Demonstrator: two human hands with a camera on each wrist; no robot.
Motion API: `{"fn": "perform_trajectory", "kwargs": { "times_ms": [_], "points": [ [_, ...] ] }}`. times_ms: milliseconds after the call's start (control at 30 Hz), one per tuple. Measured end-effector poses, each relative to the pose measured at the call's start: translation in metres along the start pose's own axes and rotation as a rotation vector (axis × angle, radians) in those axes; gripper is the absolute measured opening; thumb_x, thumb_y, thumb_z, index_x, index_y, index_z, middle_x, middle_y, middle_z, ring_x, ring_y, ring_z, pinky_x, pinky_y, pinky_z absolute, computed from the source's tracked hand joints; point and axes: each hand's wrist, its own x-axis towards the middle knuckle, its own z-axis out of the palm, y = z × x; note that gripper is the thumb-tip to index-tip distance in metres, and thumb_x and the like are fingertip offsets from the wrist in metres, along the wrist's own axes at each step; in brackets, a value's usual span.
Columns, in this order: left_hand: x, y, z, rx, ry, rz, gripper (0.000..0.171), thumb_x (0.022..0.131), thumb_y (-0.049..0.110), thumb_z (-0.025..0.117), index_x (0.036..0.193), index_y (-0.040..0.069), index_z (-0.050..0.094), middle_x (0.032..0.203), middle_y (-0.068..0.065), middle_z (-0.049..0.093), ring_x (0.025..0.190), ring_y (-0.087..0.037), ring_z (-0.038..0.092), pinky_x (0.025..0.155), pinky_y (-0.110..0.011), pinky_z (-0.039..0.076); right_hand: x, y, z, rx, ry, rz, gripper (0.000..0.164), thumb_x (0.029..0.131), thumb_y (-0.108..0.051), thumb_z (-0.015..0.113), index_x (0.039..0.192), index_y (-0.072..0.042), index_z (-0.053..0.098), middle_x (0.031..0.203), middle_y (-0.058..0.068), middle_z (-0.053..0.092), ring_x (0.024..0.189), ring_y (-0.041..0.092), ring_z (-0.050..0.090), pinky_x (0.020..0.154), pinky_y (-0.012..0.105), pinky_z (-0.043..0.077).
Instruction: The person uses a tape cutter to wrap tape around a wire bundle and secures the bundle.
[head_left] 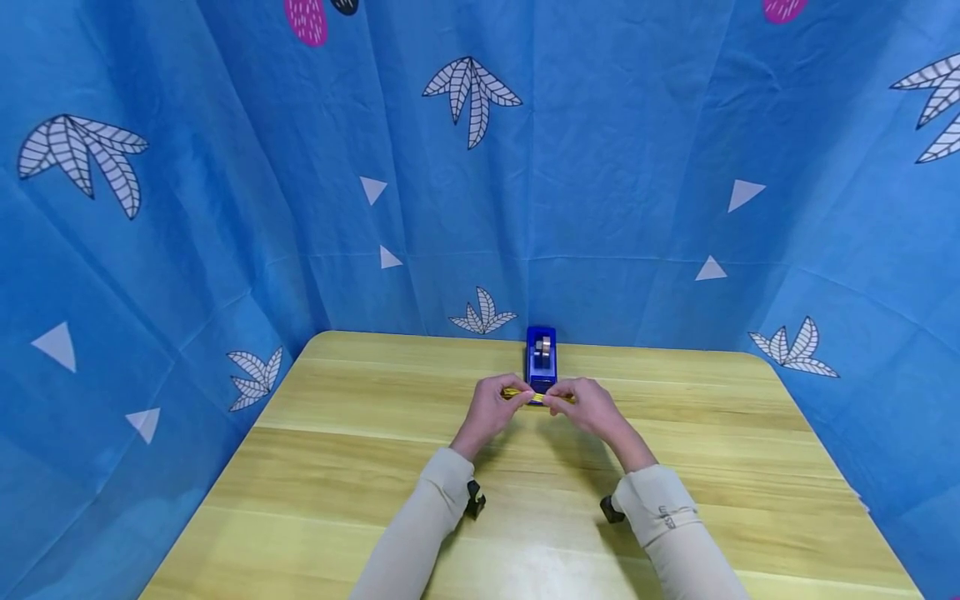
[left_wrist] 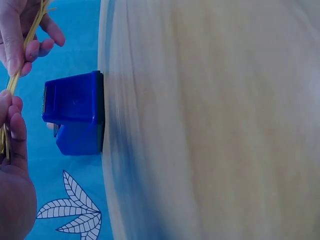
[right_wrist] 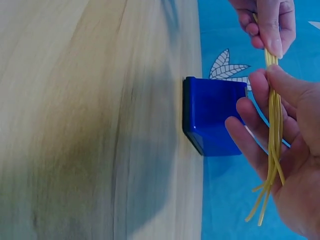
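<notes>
Between both hands, above the table, stretches a bundle of thin yellow strands (right_wrist: 275,120). My left hand (head_left: 487,410) pinches it between thumb and fingers. Close beside, my right hand (head_left: 591,406) pinches the same bundle with thumb and index finger, its other fingers spread apart, as the right wrist view shows. Several loose strand ends hang past the right palm in that view. Just beyond the hands stands a blue tape dispenser (head_left: 531,358) with a roll of tape (head_left: 545,347) in it; neither hand appears to hold it.
The light wooden table (head_left: 337,467) runs back to a blue patterned curtain (head_left: 600,167), which also hangs along both sides. The dispenser stands near the table's far edge. A dark wrist strap piece (head_left: 475,500) shows under the left sleeve, another (head_left: 611,509) by the right.
</notes>
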Motion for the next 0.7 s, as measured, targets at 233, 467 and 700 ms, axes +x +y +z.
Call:
{"fn": "perform_trajectory", "kwargs": {
  "times_ms": [233, 467, 700],
  "points": [
    [-0.0020, -0.0014, -0.0026, 0.020, -0.005, -0.016, 0.011, 0.097, 0.025, 0.074, 0.097, 0.015, 0.079, 0.100, 0.001, 0.079, 0.090, -0.013, 0.069, 0.080, -0.027, 0.059, -0.0008, 0.0011, 0.0010, 0.028, -0.019, -0.021, 0.020, 0.103, -0.024, 0.065, 0.098, -0.010, 0.078, 0.080, -0.002, 0.074, 0.078, 0.017, 0.065, 0.069, 0.031, 0.049],
    [-0.0049, 0.0004, -0.0026, 0.012, -0.011, -0.052, 0.011, 0.097, 0.026, 0.074, 0.097, 0.016, 0.079, 0.100, 0.001, 0.078, 0.083, -0.010, 0.066, 0.071, -0.024, 0.058, -0.0033, 0.0029, -0.0004, 0.026, -0.029, -0.031, 0.021, 0.103, -0.025, 0.065, 0.098, -0.010, 0.079, 0.083, 0.003, 0.076, 0.078, 0.011, 0.062, 0.071, 0.032, 0.048],
    [-0.0049, 0.0022, -0.0014, 0.001, -0.023, -0.045, 0.011, 0.098, 0.024, 0.073, 0.097, 0.014, 0.078, 0.098, 0.000, 0.077, 0.077, -0.006, 0.064, 0.068, -0.024, 0.058, -0.0073, 0.0058, -0.0032, 0.030, -0.021, -0.026, 0.021, 0.103, -0.025, 0.066, 0.100, -0.009, 0.079, 0.083, 0.003, 0.077, 0.082, 0.015, 0.067, 0.074, 0.033, 0.051]
  ]
}}
